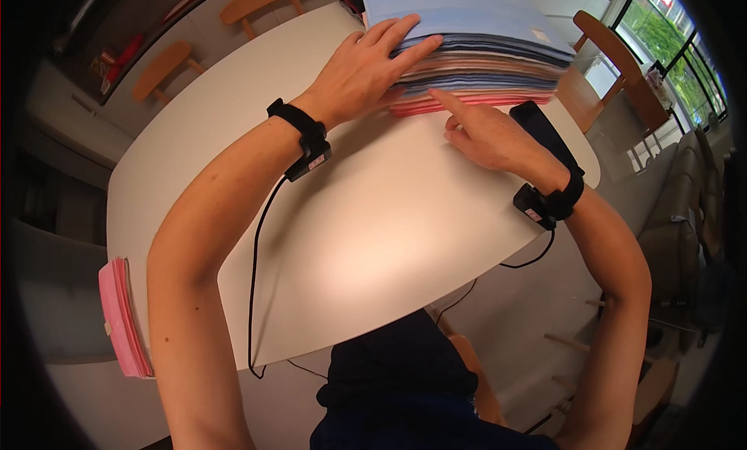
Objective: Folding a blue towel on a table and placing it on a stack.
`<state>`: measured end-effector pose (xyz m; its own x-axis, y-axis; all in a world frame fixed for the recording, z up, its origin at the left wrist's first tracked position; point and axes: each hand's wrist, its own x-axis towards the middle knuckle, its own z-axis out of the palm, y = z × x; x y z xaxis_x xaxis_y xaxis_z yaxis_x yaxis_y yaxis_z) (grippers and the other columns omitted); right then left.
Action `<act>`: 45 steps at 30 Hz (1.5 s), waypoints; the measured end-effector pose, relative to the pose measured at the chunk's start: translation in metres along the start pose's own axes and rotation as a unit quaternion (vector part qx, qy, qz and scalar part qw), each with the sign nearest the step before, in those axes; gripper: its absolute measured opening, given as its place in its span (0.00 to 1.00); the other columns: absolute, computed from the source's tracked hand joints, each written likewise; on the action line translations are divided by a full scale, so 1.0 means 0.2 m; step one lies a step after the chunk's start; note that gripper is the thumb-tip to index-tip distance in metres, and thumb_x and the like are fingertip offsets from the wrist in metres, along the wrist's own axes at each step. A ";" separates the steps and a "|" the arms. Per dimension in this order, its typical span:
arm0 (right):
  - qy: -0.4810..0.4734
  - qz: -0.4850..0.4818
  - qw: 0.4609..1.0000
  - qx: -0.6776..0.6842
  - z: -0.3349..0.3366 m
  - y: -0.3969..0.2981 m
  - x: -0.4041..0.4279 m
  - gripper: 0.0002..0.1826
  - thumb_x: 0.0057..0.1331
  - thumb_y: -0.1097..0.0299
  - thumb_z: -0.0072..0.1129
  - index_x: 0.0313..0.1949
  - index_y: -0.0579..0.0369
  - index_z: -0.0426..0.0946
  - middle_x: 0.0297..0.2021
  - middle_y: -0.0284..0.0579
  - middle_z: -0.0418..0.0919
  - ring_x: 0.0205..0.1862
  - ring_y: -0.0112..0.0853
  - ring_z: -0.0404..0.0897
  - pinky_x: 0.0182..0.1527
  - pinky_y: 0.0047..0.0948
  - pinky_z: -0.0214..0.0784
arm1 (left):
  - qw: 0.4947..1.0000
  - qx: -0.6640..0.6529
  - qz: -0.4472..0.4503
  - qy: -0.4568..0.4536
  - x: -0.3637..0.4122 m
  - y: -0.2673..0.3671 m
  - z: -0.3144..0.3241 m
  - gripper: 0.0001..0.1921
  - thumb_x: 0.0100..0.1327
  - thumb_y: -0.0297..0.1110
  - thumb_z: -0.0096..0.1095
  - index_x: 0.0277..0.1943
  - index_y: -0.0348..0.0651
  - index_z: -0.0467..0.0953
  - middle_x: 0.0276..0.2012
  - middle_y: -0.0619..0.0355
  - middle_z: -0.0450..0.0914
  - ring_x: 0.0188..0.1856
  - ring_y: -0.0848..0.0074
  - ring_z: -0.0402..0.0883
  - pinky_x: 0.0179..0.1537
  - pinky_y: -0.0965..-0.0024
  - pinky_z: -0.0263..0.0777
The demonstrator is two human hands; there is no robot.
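Observation:
A tall stack of folded cloths point(478, 71) sits at the far side of the white table, light blue on top, with dark blue, white, tan and pink layers below. My left hand point(367, 65) lies over its near left corner, fingers spread on the top and front edge, its thumb lower down by the side. Against the lower front layers, my right hand point(484, 132) extends its index finger while the other fingers curl in, holding nothing. Whether that fingertip presses between layers is too fine to tell. Both wrists wear black straps with small cabled boxes.
The white table point(350, 234) curves around in front of me. A smaller pink folded cloth pile point(122, 319) lies at its left edge. A black flat object point(543, 129), perhaps a phone, is beside my right wrist. Wooden chairs point(624, 71) stand around the table; a cable point(254, 275) hangs from my left wrist.

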<state>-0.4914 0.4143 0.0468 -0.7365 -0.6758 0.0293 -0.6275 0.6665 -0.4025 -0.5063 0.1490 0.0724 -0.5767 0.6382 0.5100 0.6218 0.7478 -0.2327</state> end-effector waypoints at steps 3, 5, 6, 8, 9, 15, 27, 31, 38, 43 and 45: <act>0.004 -0.009 1.000 -0.026 0.01 -0.01 0.01 0.38 0.75 0.68 0.58 0.82 0.55 0.57 0.41 0.58 0.88 0.45 0.54 0.88 0.49 0.55 0.79 | 1.000 0.020 0.002 0.017 0.01 0.00 0.01 0.55 0.52 0.32 0.87 0.83 0.64 0.63 0.80 0.48 0.65 0.75 0.53 0.72 0.66 0.54 0.80; 0.002 -0.001 0.999 -0.036 0.01 -0.02 0.01 0.38 0.75 0.68 0.59 0.82 0.56 0.58 0.41 0.59 0.88 0.45 0.55 0.88 0.49 0.55 0.80 | 1.000 0.028 -0.001 0.012 0.01 0.00 0.02 0.54 0.53 0.32 0.86 0.83 0.63 0.62 0.80 0.48 0.65 0.74 0.52 0.73 0.64 0.54 0.82; 0.002 0.000 0.999 -0.036 0.01 -0.02 0.01 0.38 0.75 0.68 0.59 0.82 0.56 0.58 0.41 0.59 0.88 0.45 0.55 0.88 0.49 0.55 0.80 | 0.999 0.035 -0.002 0.009 0.01 0.01 0.02 0.54 0.54 0.31 0.85 0.83 0.63 0.62 0.79 0.48 0.66 0.74 0.52 0.73 0.62 0.54 0.84; 0.010 0.001 0.997 -0.070 0.01 -0.03 0.00 0.38 0.75 0.68 0.60 0.81 0.58 0.59 0.41 0.61 0.88 0.46 0.56 0.88 0.48 0.55 0.80 | 0.999 0.047 -0.010 0.009 0.03 0.02 0.04 0.53 0.55 0.30 0.84 0.83 0.64 0.62 0.79 0.48 0.67 0.72 0.52 0.75 0.59 0.55 0.86; 0.008 0.001 0.998 -0.069 0.01 -0.04 0.00 0.38 0.75 0.68 0.60 0.81 0.58 0.59 0.41 0.61 0.88 0.46 0.56 0.88 0.48 0.55 0.80 | 0.998 0.058 -0.018 0.009 0.04 0.03 0.04 0.53 0.56 0.29 0.83 0.83 0.65 0.62 0.78 0.48 0.67 0.71 0.52 0.76 0.57 0.56 0.87; 0.059 0.019 0.988 -0.141 0.04 -0.04 0.02 0.37 0.74 0.70 0.59 0.80 0.57 0.59 0.33 0.55 0.87 0.38 0.53 0.88 0.43 0.54 0.80 | 0.998 0.042 -0.027 0.039 0.06 0.03 0.04 0.54 0.56 0.23 0.77 0.83 0.71 0.61 0.74 0.50 0.72 0.65 0.52 0.81 0.56 0.57 0.88; 0.114 -0.003 0.988 -0.106 0.02 -0.07 0.06 0.31 0.72 0.75 0.54 0.75 0.52 0.70 0.40 0.60 0.89 0.46 0.55 0.88 0.48 0.57 0.80 | 1.000 0.013 -0.005 -0.003 0.12 0.00 -0.06 0.51 0.61 0.21 0.73 0.86 0.56 0.57 0.70 0.36 0.74 0.63 0.49 0.80 0.63 0.52 0.80; 0.102 -0.010 0.985 -0.138 0.03 -0.07 0.09 0.33 0.69 0.80 0.51 0.74 0.52 0.71 0.40 0.60 0.89 0.45 0.54 0.89 0.47 0.57 0.80 | 0.999 -0.003 -0.020 -0.026 0.14 0.00 -0.09 0.51 0.60 0.21 0.73 0.85 0.56 0.58 0.67 0.36 0.76 0.62 0.48 0.81 0.62 0.52 0.80; 0.107 0.014 0.985 -0.137 0.05 -0.05 0.17 0.38 0.65 0.82 0.52 0.76 0.50 0.70 0.38 0.59 0.88 0.46 0.56 0.88 0.48 0.56 0.80 | 1.000 -0.007 -0.007 0.006 0.17 0.01 -0.11 0.51 0.60 0.20 0.73 0.85 0.55 0.59 0.64 0.38 0.78 0.61 0.48 0.81 0.63 0.51 0.79; 0.086 0.017 0.985 -0.152 0.03 -0.11 0.17 0.40 0.65 0.82 0.51 0.79 0.49 0.68 0.42 0.60 0.89 0.47 0.55 0.88 0.49 0.54 0.81 | 1.000 -0.014 -0.002 0.018 0.15 0.02 -0.11 0.51 0.59 0.21 0.74 0.85 0.56 0.59 0.65 0.38 0.78 0.63 0.47 0.81 0.65 0.51 0.78; 0.078 0.025 0.985 -0.151 0.03 -0.13 0.18 0.42 0.65 0.83 0.51 0.80 0.49 0.66 0.42 0.61 0.89 0.47 0.56 0.88 0.49 0.54 0.81 | 1.000 -0.009 -0.005 0.021 0.13 0.02 -0.11 0.52 0.59 0.22 0.75 0.85 0.57 0.58 0.65 0.38 0.78 0.63 0.47 0.81 0.64 0.51 0.78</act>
<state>-0.4994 0.3708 0.0537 -0.7841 -0.5982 0.1651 -0.6179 0.7773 -0.1182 -0.5069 0.1643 0.1032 -0.5598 0.6221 0.5474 0.6257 0.7504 -0.2129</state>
